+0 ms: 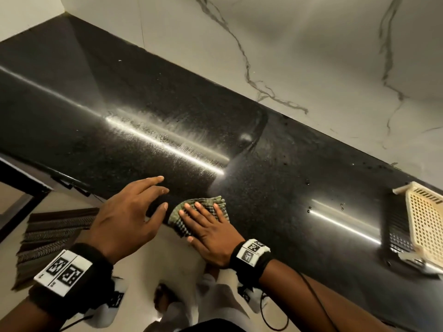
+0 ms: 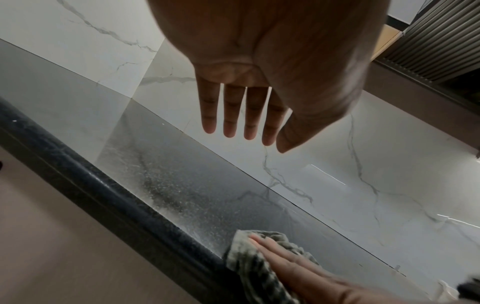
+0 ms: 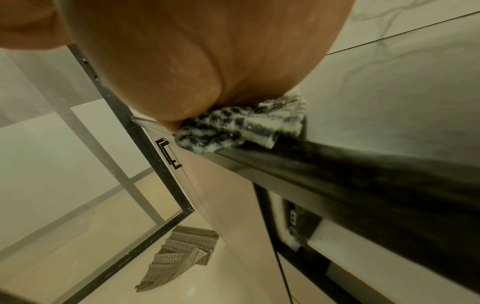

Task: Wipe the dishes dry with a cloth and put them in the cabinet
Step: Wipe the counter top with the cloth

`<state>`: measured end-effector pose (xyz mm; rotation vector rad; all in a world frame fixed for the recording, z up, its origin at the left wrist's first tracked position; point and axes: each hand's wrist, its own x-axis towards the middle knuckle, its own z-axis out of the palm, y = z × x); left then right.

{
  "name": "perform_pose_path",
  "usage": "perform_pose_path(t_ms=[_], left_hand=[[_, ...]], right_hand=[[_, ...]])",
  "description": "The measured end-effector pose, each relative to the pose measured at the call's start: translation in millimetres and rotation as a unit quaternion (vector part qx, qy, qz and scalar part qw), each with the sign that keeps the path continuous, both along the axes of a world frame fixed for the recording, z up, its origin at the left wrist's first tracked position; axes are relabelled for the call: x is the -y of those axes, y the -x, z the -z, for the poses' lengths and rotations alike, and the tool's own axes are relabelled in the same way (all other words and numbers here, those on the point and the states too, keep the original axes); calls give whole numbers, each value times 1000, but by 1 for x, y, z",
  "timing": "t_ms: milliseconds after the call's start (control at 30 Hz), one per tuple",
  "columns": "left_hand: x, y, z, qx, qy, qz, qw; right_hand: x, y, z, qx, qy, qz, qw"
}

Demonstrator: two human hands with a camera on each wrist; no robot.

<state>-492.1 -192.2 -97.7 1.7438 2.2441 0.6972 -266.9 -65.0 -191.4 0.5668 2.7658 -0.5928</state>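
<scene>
R hand lies flat on the cloth, fingers straight and close together, palm down, pressing it onto the black surface right at the front edge. The cloth is green-grey w/ a check weave and bunched up. Part of it sticks out past the fingertips and part hangs over the surface's rounded lip.

L hand is just beside it to the left, above the surface, fingers straight and a bit spread, holding nothing. From the L wrist view I can't tell if it touches the surface.

Only container in view is a cream plastic lattice basket at the far right of the surface, well apart from both hands and cut off by the frame edge. It sits tilted on a dark perforated tray. Can't tell what's in it.

The surface shows a hazy smeared streak in the middle and a few water drops near the basket. White marble-look wall runs behind. A striped mat lies on the floor below left.
</scene>
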Motion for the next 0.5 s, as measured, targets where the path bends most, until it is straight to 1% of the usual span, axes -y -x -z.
perform_pose_path(t_ms=[167,500], left_hand=[[-3,2,4,6,4,-1,1000],[-15,-7,10,1,26,6,1000]], right_hand=[[-30,-21,-3,27,-8,4,1000],[-119,-19,-3,47,-15,61,997]])
